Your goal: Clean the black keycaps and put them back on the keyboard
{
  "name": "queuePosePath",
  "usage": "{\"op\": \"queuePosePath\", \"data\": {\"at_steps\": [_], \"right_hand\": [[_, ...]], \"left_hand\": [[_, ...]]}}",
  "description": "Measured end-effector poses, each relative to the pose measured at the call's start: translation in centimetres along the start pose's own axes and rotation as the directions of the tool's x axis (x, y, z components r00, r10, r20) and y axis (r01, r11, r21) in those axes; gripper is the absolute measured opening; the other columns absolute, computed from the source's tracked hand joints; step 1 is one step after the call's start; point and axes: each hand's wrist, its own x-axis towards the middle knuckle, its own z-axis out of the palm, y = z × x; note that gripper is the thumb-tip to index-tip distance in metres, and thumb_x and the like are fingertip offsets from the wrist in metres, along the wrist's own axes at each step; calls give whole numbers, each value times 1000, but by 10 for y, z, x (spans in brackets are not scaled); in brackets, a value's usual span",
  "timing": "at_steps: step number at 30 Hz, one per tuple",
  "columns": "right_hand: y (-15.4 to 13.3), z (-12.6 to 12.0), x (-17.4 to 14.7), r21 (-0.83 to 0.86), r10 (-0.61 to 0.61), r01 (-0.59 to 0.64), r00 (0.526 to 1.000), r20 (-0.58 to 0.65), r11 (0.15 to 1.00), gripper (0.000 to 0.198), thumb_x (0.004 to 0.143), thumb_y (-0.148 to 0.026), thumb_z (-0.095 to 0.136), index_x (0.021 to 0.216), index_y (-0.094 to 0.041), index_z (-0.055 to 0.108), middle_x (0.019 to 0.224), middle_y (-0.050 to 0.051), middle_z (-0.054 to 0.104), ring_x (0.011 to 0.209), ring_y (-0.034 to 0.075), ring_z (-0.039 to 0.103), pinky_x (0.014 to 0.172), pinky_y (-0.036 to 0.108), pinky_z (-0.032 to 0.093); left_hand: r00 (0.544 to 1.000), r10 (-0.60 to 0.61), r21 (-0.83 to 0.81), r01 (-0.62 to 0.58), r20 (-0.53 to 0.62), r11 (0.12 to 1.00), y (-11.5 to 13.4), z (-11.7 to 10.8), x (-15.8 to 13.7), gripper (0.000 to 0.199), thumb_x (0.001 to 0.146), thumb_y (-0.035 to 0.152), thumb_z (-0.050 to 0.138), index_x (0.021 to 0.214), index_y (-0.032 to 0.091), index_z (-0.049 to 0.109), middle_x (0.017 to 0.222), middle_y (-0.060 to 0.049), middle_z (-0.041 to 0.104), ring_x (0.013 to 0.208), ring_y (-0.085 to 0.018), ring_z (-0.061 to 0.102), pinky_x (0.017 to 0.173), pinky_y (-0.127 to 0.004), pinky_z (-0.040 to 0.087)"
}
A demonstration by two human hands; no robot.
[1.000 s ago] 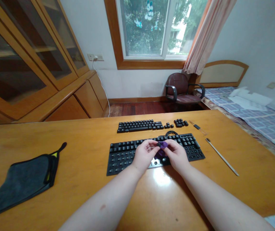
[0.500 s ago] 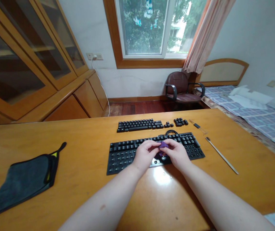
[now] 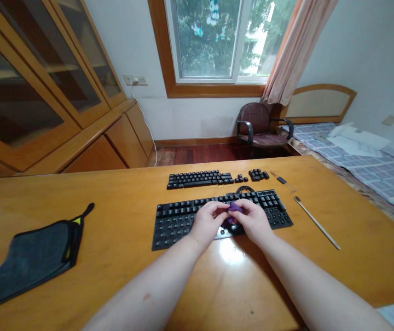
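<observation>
Above the middle of a black keyboard (image 3: pixel 174 225), a soft purple lump (image 3: pixel 234 208), like putty or cleaning gel, is pinched between both hands. My left hand (image 3: pixel 209 221) grips its left side with thumb and fingertips. From the right, my right hand (image 3: pixel 252 219) closes on it the same way. Many keycaps are off the keyboard, leaving bare switches on its left and right parts; the top row still has caps. Behind it, removed keycaps (image 3: pixel 199 179) lie in rows, with a smaller group of keycaps (image 3: pixel 258 174) to the right. The hands hide the keyboard's centre.
A thin brush (image 3: pixel 317 223) lies right of the keyboard, with a wire keycap puller (image 3: pixel 281 180) farther back. A folded grey cloth (image 3: pixel 40 255) rests at the left on the wooden table (image 3: pixel 121 239). Beyond the table stands a chair (image 3: pixel 257 124).
The purple lump has changed shape slightly between my fingers. Both hands stay in nearly the same place over the keyboard.
</observation>
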Motion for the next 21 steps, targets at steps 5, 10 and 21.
{"op": "queuePosePath", "data": {"at_steps": [5,10,21], "right_hand": [[0,-1,0,-7,-1,1,1000,-6,1000,16,67,-33,67,70,-18,63,67,0,59,50,12,54,48,26,48],[2,-4,0,-87,-27,23,999,-45,996,17,70,-35,65,73,-18,66,67,2,62,54,14,55,50,26,47],[7,-5,0,-149,-92,77,991,-102,986,22,74,-36,61,87,-18,66,81,6,66,70,18,61,65,30,50]], "left_hand": [[999,-28,-49,29,19,998,-4,2,-1,18,72,12,62,89,17,65,90,-5,64,81,-15,63,78,-31,52],[999,37,42,-38,29,998,1,0,-1,21,73,12,61,91,20,66,94,-4,62,86,-15,61,82,-32,51],[998,67,87,-67,4,994,5,0,-1,20,72,12,63,90,21,66,93,-5,61,90,-18,59,85,-34,49]]}}
